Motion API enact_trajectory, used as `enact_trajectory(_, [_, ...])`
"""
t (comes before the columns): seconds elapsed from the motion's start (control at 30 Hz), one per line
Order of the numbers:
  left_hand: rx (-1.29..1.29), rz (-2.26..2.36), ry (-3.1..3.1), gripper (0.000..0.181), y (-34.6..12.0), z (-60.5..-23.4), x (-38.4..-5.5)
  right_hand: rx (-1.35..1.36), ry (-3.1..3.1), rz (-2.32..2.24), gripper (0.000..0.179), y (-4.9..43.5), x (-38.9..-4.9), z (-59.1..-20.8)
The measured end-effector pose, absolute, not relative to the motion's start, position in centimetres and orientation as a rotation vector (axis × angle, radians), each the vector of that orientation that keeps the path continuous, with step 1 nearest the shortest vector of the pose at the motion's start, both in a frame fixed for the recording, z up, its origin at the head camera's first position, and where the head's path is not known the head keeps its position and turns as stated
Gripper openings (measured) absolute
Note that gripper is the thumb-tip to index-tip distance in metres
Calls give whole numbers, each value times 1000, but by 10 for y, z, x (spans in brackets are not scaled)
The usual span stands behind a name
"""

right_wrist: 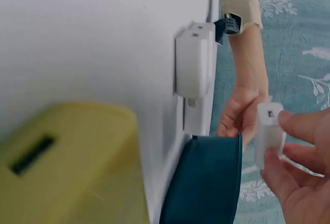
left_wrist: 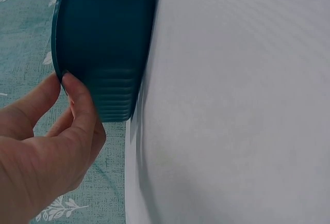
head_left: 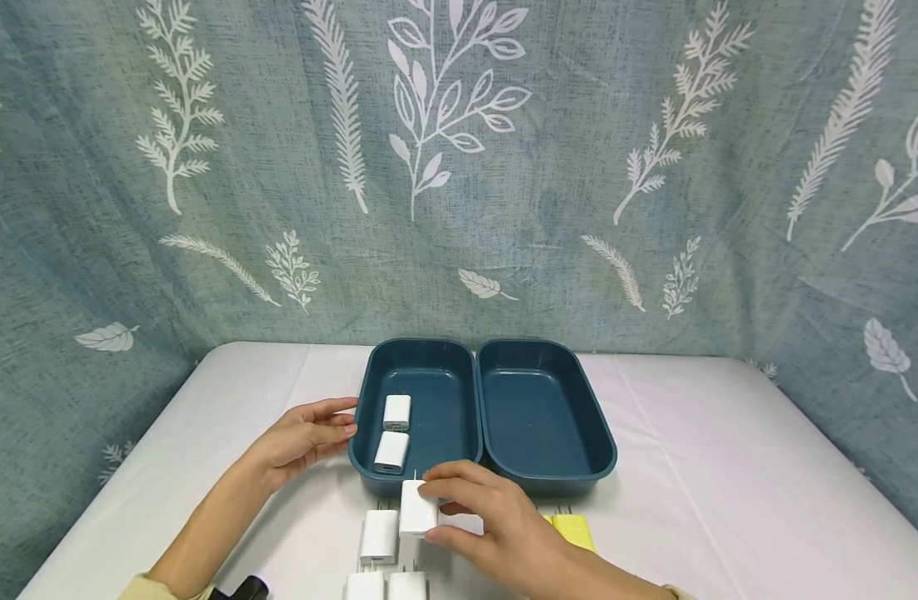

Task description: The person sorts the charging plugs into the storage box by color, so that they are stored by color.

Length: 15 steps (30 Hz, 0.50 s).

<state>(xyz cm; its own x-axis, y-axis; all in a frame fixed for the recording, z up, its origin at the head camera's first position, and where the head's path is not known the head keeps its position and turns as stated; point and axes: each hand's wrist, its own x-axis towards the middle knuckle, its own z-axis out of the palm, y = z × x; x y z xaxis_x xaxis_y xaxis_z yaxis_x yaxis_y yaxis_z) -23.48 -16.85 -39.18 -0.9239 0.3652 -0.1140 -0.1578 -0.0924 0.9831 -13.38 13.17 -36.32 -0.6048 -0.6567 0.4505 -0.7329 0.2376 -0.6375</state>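
My right hand (head_left: 496, 517) pinches a white charger plug (head_left: 418, 508) between thumb and fingertips, prongs pointing away. It is held above the table, just in front of the left dark blue tray (head_left: 444, 354). In the right wrist view the port end of the charger plug (right_wrist: 269, 136) shows. My left hand (head_left: 301, 437) grips the left rim of that tray with thumb and finger; the left wrist view shows the fingertips (left_wrist: 75, 87) at the rim. Two white charger plugs (head_left: 391, 452) lie inside the tray along its left side.
Several more white charger plugs (head_left: 380, 536) stand on the white table (head_left: 699, 467) before the left tray. A second blue tray (head_left: 545, 483) adjoins it on the right. Yellow charger plugs (head_left: 574, 530) are partly hidden behind my right hand. A patterned curtain (head_left: 549, 250) hangs behind.
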Motion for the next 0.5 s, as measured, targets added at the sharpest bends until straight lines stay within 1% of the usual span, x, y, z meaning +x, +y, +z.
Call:
enact_trajectory(0.2, [224, 2075, 1838, 59, -169, -391, -234, 1281, -2320, 1428, 35, 132, -144, -360])
enact_trajectory(0.5, [226, 2087, 1819, 59, -169, -392, -235, 1076, -2363, 1693, 34, 135, -170, -364])
